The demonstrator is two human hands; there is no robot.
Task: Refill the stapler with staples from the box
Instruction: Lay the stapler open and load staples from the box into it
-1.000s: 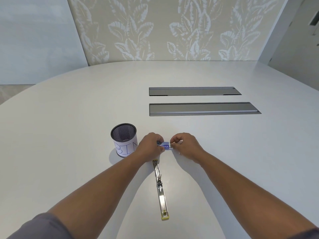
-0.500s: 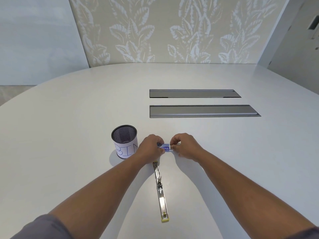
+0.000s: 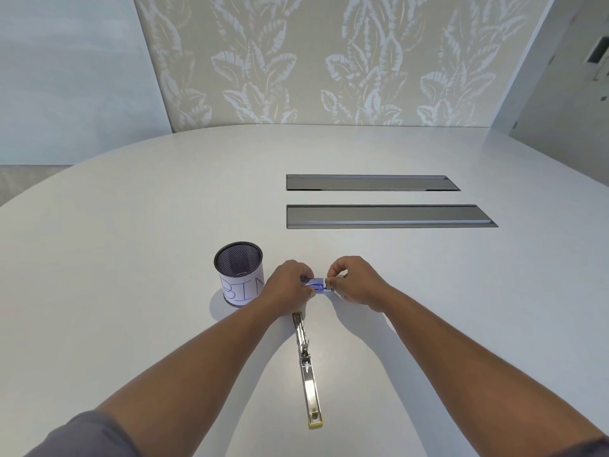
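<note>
Staple box (image 3: 315, 285): small card carton, white and blue with printed lettering too fine to read; held between both hands just above or on the table (image 3: 131, 258), at mid-table, just beyond the far end of the stapler (image 3: 308, 374); whether it rests on the surface cannot be told.

Grip: left hand (image 3: 287, 285) curled round the left end of the box, fingers folded over its top; right hand (image 3: 354, 280) pinching the right end, fingertips bunched at what looks like the end flap or a drawn-out tray; whether a strip of staples is already between those fingers cannot be told.

Handling, as judged: box light, thin-walled, easily crushed; best taken by its long sides with one hand while the other works the end; staple strips inside likely stiff yet brittle, apt to snap into short pieces if bent, and small enough to slip; take a strip by its flanks, not its points.

Stapler: long, bright metal, lying opened out flat, lengthwise from near to far; yellowish tip at the near end; channel facing up, seemingly ready to receive a strip; touched by neither hand.

Surroundings: mesh pen cup (image 3: 239, 273) with a paper band lettered "BIN", just left of the left hand; two grey cable hatches (image 3: 389, 216) set into the table, well beyond; leaf-patterned wall panel (image 3: 329, 61) at the far side.
</note>
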